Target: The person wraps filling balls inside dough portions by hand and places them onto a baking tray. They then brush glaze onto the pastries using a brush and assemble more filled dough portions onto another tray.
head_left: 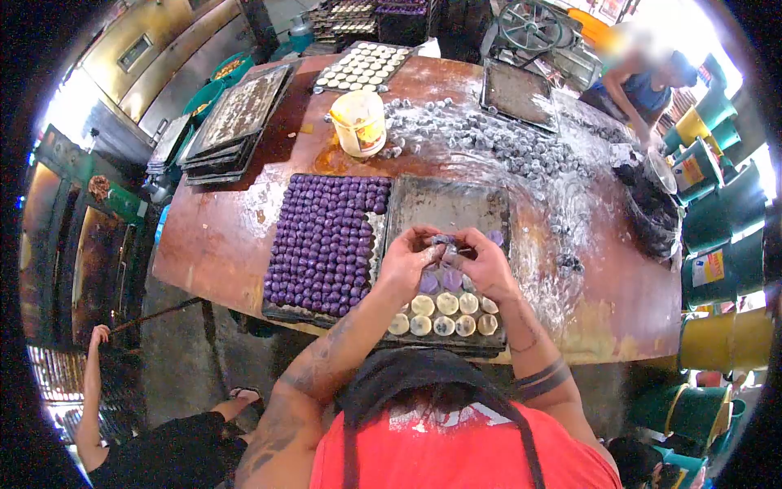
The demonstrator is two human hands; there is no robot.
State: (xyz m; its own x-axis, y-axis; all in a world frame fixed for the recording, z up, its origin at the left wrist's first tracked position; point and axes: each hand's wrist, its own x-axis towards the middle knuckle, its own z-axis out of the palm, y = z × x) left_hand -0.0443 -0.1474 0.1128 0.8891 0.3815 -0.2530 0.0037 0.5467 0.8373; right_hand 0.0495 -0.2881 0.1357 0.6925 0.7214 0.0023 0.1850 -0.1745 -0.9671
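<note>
Above a baking tray (pixel 446 196), my left hand (pixel 410 259) and my right hand (pixel 485 262) come together, fingers closed round a small piece of purple dough (pixel 443 241). Its exact shape is partly hidden by the fingertips. Below the hands, flattened purple dough rounds (pixel 452 279) lie on the tray. Nearer to me are rows of pale yellow dough rounds (pixel 445 304), some with dark spots. Just left of this tray, another tray is packed with rows of dark purple balls (pixel 326 244).
Floured grey dough pieces (pixel 521 143) are scattered over the wooden table (pixel 220 236). A yellow-stained bucket (pixel 358 124), stacked trays (pixel 240 114) and a tray of pale rounds (pixel 364 67) stand farther back. One person (pixel 643 90) works at far right; another person's arm (pixel 94 391) holds a rod at left.
</note>
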